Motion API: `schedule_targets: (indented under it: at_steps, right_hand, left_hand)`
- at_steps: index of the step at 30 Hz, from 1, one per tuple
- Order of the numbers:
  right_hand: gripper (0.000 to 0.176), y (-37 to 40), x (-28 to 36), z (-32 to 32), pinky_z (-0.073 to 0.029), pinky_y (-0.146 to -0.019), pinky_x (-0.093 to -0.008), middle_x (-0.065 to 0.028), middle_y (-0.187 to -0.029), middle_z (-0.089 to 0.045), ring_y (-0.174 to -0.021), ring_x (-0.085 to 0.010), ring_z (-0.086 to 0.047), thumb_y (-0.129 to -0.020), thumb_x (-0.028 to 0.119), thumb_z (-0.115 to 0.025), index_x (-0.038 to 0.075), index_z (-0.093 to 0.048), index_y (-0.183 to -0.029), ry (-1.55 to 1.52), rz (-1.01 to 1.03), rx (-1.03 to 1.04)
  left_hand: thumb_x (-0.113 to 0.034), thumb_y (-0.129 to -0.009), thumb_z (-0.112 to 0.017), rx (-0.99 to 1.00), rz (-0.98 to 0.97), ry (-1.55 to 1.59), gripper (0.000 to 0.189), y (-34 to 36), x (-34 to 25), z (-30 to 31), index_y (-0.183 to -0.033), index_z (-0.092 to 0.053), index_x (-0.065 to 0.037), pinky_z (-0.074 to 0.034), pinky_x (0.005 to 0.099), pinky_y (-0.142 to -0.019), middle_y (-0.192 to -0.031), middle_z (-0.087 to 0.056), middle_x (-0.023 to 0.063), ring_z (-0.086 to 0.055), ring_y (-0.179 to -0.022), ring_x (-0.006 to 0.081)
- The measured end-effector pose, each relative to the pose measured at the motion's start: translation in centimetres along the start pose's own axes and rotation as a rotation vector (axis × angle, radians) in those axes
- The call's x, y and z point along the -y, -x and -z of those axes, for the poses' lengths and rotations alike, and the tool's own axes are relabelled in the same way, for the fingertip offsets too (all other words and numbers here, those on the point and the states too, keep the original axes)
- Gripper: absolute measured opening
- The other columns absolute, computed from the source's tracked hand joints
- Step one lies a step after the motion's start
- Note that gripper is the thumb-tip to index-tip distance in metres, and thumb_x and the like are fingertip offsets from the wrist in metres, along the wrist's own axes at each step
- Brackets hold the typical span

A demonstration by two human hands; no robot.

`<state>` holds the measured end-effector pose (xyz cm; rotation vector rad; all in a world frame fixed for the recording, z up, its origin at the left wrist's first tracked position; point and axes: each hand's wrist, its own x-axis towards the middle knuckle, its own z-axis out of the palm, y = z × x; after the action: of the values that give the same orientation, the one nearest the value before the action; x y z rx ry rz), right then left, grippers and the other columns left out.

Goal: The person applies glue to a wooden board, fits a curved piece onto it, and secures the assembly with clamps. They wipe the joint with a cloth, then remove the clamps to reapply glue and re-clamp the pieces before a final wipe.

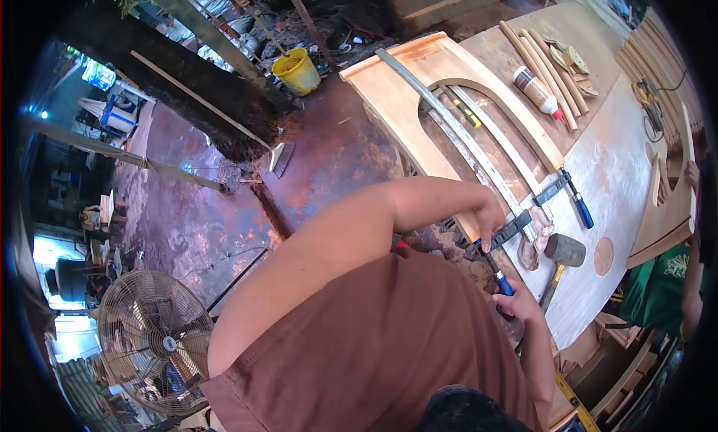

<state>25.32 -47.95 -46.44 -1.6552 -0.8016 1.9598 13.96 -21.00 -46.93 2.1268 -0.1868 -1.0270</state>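
Observation:
My left hand [490,217] is closed at the near end of a bar clamp, beside its black sliding jaw [513,229], with fingers pointing down. My right hand [521,303] grips the clamp's blue handle [504,284]. The long metal bar [430,99] of this clamp lies across a pale wooden frame [398,107] with a curved cut-out. A second bar clamp [552,189] with a blue handle spans the frame farther right. A rubber mallet [565,250] and a crumpled rag [529,252] lie near my hands.
On the worktable [621,170] are a glue bottle [534,89] and several wooden rods [540,69]. Another person's arm [692,282] and green clothing show at right. A fan [155,341], a broom [280,157] and a yellow bucket [297,75] stand to the left.

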Motion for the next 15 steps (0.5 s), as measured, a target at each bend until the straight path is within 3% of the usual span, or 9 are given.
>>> schedule_targets:
  at_steps: [1,2,4,5,6,7,10,15]
  right_hand:
    - [0.026,0.2,0.2,-0.3,-0.040,-0.047,-0.0257,-0.0007,-0.067,-0.054,-0.053,-0.0101,-0.052,-0.079,0.017,-0.076,0.005,-0.057,-0.093,0.194,-0.026,-0.115]
    - [0.026,0.1,-0.5,-0.5,-0.040,-0.047,-0.0257,-0.0007,-0.067,-0.054,-0.053,-0.0101,-0.052,-0.079,0.017,-0.076,0.005,-0.057,-0.093,0.195,-0.026,-0.115]
    - [0.028,-0.2,-1.5,-1.0,-0.047,-0.058,-0.0337,-0.0068,-0.072,-0.060,-0.063,-0.0216,-0.061,-0.077,0.017,-0.077,0.004,-0.058,-0.093,0.474,0.239,-0.320]
    - [0.028,-0.1,-1.6,-1.1,-0.047,-0.058,-0.0337,-0.0068,-0.072,-0.060,-0.063,-0.0215,-0.061,-0.077,0.017,-0.077,0.004,-0.058,-0.093,0.475,0.240,-0.320]
    - [0.029,0.7,-0.4,-2.3,-0.048,-0.063,-0.0379,-0.0105,-0.076,-0.062,-0.070,-0.0278,-0.062,-0.077,0.018,-0.077,0.004,-0.059,-0.095,0.637,0.261,-0.445]
    - [0.030,1.1,0.3,-3.1,-0.049,-0.069,-0.0421,-0.0143,-0.080,-0.064,-0.077,-0.0341,-0.063,-0.076,0.019,-0.077,0.004,-0.060,-0.096,0.798,0.280,-0.570]
    - [0.033,0.8,-0.6,-3.8,-0.048,-0.070,-0.0474,-0.0199,-0.086,-0.064,-0.081,-0.0411,-0.061,-0.075,0.022,-0.076,0.007,-0.060,-0.100,0.882,0.245,-0.712]
    - [0.033,0.6,-0.8,-5.0,-0.047,-0.070,-0.0498,-0.0191,-0.085,-0.063,-0.079,-0.0413,-0.061,-0.078,0.024,-0.074,0.006,-0.058,-0.101,0.993,0.362,-0.828]
  left_hand:
    - [-0.056,-0.072,-0.078,-0.001,0.002,0.000,0.065,0.0,0.1,-0.1,-0.098,-0.069,0.003,-0.045,0.0377,-0.084,-0.097,-0.068,0.0134,-0.059,-0.092,0.0231]
    - [-0.056,-0.071,-0.078,-0.009,0.001,0.015,0.065,-0.1,0.2,-0.2,-0.099,-0.069,0.003,-0.045,0.0381,-0.085,-0.098,-0.068,0.0136,-0.059,-0.093,0.0238]
    - [-0.056,-0.071,-0.079,-0.019,0.000,0.028,0.066,-0.4,0.5,-0.3,-0.099,-0.068,0.003,-0.045,0.0384,-0.085,-0.099,-0.068,0.0139,-0.059,-0.094,0.0245]
    - [-0.055,-0.069,-0.080,-0.063,-0.025,0.028,0.061,-0.5,0.7,-0.4,-0.092,-0.069,0.001,-0.045,0.0377,-0.079,-0.090,-0.067,0.0122,-0.059,-0.086,0.0230]
    - [-0.055,-0.068,-0.081,-0.106,-0.049,0.028,0.057,-0.4,0.8,-0.6,-0.085,-0.070,-0.002,-0.045,0.0371,-0.074,-0.081,-0.067,0.0105,-0.059,-0.079,0.0216]
    - [-0.055,-0.068,-0.081,-0.104,-0.048,0.027,0.057,-0.3,0.7,-0.7,-0.085,-0.070,-0.002,-0.045,0.0371,-0.074,-0.081,-0.067,0.0105,-0.059,-0.079,0.0216]
    - [-0.054,-0.068,-0.081,-0.143,-0.041,0.059,0.056,0.3,0.3,-0.6,-0.082,-0.070,-0.001,-0.045,0.0367,-0.073,-0.079,-0.067,0.0100,-0.059,-0.077,0.0210]
    - [-0.053,-0.070,-0.081,-0.092,-0.069,0.095,0.055,-0.5,0.7,-0.7,-0.077,-0.070,0.000,-0.044,0.0348,-0.071,-0.073,-0.065,0.0077,-0.058,-0.074,0.0190]
